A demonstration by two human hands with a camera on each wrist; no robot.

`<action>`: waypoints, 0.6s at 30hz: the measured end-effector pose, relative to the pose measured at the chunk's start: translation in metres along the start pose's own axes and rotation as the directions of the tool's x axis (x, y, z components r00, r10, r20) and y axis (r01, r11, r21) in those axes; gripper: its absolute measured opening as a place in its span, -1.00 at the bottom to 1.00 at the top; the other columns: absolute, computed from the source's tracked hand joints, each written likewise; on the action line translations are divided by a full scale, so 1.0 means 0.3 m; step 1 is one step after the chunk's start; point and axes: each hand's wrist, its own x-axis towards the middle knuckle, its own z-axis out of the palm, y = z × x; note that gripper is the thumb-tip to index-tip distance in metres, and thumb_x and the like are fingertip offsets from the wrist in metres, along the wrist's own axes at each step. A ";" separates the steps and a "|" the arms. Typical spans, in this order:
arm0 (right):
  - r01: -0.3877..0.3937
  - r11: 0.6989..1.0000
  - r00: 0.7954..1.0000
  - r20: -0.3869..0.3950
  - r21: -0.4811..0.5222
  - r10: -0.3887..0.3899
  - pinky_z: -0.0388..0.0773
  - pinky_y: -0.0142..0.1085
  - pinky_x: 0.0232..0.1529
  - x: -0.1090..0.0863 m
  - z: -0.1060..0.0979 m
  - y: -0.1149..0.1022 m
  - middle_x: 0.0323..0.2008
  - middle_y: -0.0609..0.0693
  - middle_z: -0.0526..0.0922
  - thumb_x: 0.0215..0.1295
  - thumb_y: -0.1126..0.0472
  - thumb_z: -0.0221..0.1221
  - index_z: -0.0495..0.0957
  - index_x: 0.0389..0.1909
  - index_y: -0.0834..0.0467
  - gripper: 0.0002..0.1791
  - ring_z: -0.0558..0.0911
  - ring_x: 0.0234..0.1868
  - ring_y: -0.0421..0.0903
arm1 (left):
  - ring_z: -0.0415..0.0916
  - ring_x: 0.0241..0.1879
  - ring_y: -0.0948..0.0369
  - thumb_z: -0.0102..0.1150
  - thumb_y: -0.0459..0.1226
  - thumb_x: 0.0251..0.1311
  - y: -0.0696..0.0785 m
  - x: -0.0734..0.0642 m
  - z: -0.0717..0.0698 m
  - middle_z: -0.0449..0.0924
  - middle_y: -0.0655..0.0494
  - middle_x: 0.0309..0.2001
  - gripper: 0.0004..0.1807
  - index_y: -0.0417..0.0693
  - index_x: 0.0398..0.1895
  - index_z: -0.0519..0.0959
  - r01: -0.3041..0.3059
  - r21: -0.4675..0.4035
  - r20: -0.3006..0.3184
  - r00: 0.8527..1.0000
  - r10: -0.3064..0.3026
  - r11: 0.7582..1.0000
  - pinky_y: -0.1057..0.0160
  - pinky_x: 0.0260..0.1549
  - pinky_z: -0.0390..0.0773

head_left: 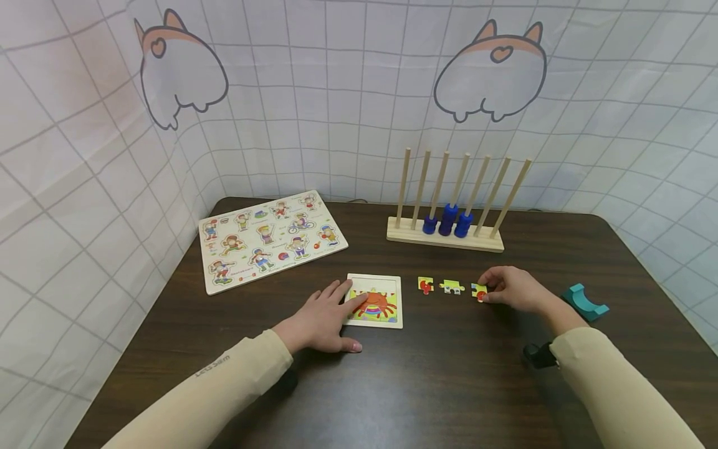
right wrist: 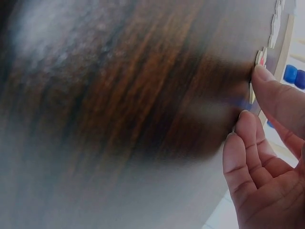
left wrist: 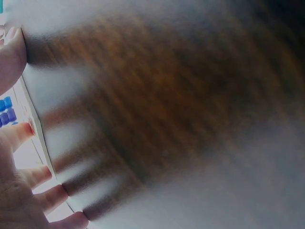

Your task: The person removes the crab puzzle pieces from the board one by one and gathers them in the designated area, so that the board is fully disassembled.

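Note:
My left hand lies with fingers spread at the left side of a small framed crab puzzle, the index finger reaching over the red crab. In the left wrist view the fingertips come down along the puzzle's edge. A puzzle piece, yellow with red, sits at the right end of a short row. My right hand pinches its right side between thumb and fingers. The thumb presses at the piece's edge in the right wrist view. Two more pieces, one red and yellow, one mostly yellow, lie left of it.
A wooden peg rack with several upright rods and blue beads stands at the back. A large picture board lies back left. The teal curved block is right of my right hand. A gridded cloth hangs behind the table.

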 end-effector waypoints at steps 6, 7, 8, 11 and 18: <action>0.019 1.000 0.999 -0.033 -0.010 -0.019 0.62 -0.09 -0.18 -0.003 0.001 -0.001 -0.20 0.17 0.71 0.32 0.27 0.33 0.61 -0.04 0.34 -0.72 0.65 -0.22 -0.01 | -0.10 0.62 -0.18 0.33 0.27 0.12 0.001 0.000 0.000 -0.08 -0.12 0.65 0.05 0.23 0.63 0.11 -0.001 -0.001 0.008 1.000 0.001 1.000 -0.30 0.46 0.13; 0.024 1.000 0.999 -0.045 -0.014 -0.025 0.63 -0.06 -0.17 -0.002 0.003 -0.005 -0.19 0.18 0.71 0.33 0.27 0.32 0.61 -0.03 0.34 -0.72 0.66 -0.20 0.00 | -0.10 0.62 -0.18 0.33 0.27 0.12 0.001 -0.001 -0.001 -0.08 -0.12 0.65 0.05 0.23 0.63 0.11 -0.001 -0.002 0.010 1.000 0.001 1.000 -0.30 0.46 0.13; 0.026 1.000 0.998 -0.058 -0.014 -0.027 0.63 -0.04 -0.15 0.000 0.004 -0.013 -0.17 0.18 0.71 0.34 0.27 0.31 0.61 -0.03 0.33 -0.73 0.67 -0.19 0.00 | -0.11 0.62 -0.18 0.33 0.27 0.13 0.002 -0.002 -0.001 -0.08 -0.12 0.65 0.05 0.23 0.63 0.11 -0.002 -0.002 0.011 1.000 0.002 1.000 -0.30 0.46 0.13; 0.041 0.999 0.995 -0.089 -0.006 -0.042 0.64 -0.04 -0.17 0.017 0.018 -0.049 -0.17 0.19 0.72 0.37 0.27 0.28 0.62 -0.01 0.32 -0.74 0.68 -0.21 -0.01 | -0.10 0.62 -0.18 0.33 0.27 0.13 0.002 -0.004 -0.003 -0.08 -0.13 0.65 0.04 0.23 0.63 0.12 -0.001 -0.003 0.012 1.000 0.001 1.000 -0.30 0.46 0.13; 0.122 0.992 0.986 -0.114 -0.025 -0.124 0.62 -0.08 -0.15 0.098 0.101 -0.222 -0.21 0.11 0.72 0.33 0.29 0.32 0.67 -0.06 0.27 -0.79 0.63 -0.25 -0.09 | -0.10 0.62 -0.19 0.33 0.27 0.13 0.006 -0.006 -0.008 -0.08 -0.13 0.65 0.05 0.23 0.64 0.10 0.004 0.002 0.019 1.000 -0.004 1.000 -0.31 0.46 0.12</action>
